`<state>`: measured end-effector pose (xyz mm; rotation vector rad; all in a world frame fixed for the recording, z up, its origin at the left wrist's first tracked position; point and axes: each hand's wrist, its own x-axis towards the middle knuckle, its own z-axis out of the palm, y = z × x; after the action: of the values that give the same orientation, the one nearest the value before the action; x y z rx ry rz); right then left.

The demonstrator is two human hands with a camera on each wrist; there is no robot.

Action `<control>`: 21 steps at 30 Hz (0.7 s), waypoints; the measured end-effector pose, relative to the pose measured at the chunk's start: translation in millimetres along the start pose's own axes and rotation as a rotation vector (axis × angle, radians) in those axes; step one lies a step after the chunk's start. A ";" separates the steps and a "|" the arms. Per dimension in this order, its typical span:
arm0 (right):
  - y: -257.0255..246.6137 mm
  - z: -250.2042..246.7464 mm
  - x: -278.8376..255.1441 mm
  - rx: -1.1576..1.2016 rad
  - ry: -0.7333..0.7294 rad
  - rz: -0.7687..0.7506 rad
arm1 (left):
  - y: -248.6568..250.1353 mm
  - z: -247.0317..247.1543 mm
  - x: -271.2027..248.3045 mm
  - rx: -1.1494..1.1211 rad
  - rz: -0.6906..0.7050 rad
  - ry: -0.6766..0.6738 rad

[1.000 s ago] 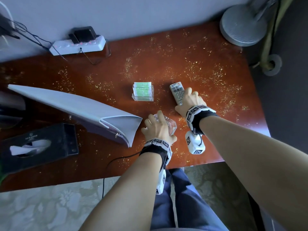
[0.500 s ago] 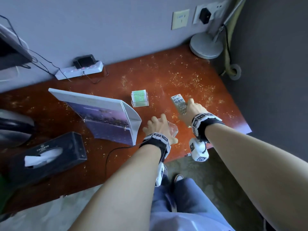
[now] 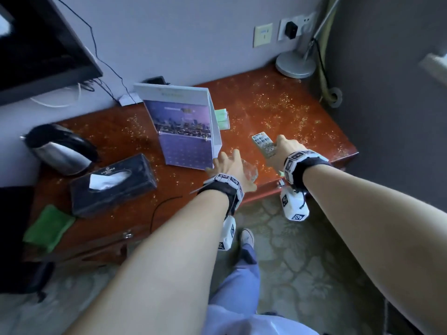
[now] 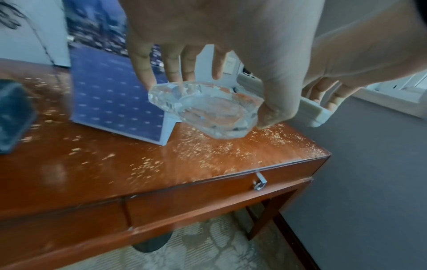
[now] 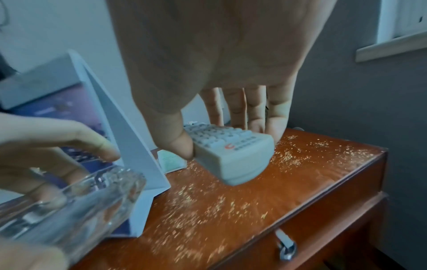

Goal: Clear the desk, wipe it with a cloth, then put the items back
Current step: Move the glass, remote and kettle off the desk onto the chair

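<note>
Remote (image 5: 233,155) shows a red logo, text unreadable; my right hand (image 3: 281,151) grips it, left hand (image 3: 228,169) clamps glass ashtray (image 4: 205,111), both now lifted above the desk (image 3: 278,112).

Red-brown desk (image 3: 302,131) strewn with golden specks. Left hand (image 3: 227,166) grips a clear glass ashtray (image 3: 249,169); right hand (image 3: 284,151) grips a grey remote control (image 3: 262,142). Left of them: desk calendar (image 3: 186,131), black tissue box (image 3: 113,183), kettle (image 3: 60,151), green cloth (image 3: 48,228).
</note>
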<state>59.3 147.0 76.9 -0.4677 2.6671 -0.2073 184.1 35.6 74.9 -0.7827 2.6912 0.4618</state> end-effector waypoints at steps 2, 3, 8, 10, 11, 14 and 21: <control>-13.1 8.3 -26.1 -0.017 -0.007 -0.020 | -22.1 0.4 -28.7 -0.007 -0.029 0.012; -21.7 12.6 -38.1 -0.025 -0.019 -0.029 | -34.4 -0.2 -42.5 -0.016 -0.044 0.022; -92.4 23.9 -85.6 -0.070 -0.043 -0.165 | -108.5 -13.9 -94.4 -0.045 -0.130 0.081; -129.0 32.4 -99.0 -0.078 -0.047 -0.228 | -142.8 -22.8 -110.5 -0.045 -0.180 0.095; -149.2 37.7 -104.1 -0.077 -0.054 -0.254 | -161.3 -27.4 -117.1 -0.044 -0.202 0.106; -214.6 52.4 -121.6 -0.113 -0.070 -0.345 | -220.6 -41.4 -134.4 -0.037 -0.263 0.142; -395.4 96.2 -158.3 -0.135 -0.056 -0.498 | -384.3 -70.3 -159.2 -0.069 -0.360 0.213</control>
<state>351.3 -172.4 135.4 -1.1603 2.4732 -0.1547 513.6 -225.1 112.8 -1.3740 2.6448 0.4024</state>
